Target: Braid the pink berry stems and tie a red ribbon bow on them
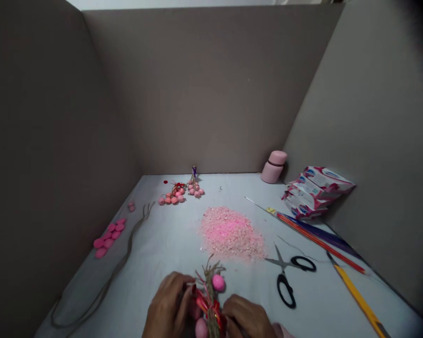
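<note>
The person's left hand (169, 305) and right hand (248, 319) were closed near each other at the near edge of the desk (313, 305), both gripping a small bundle of twine stems (210, 293) held upright between them. A red ribbon (206, 304) crossed its middle, a pink ball (218, 282) stood just beside its top, and another pink ball (201, 328) showed low down, with frayed stem ends sticking up above. Just ahead lay a heap of pale pink flakes (231, 233), with black-handled scissors (288, 277) to its right. Clusters of pink balls (172, 195) sat toward the far edge. Flat pink discs (109, 237) and a length of twine (127, 249) lay along the left edge. A pink flask (274, 166) and stacked packets (317, 192) stood in the far right corner.
</note>
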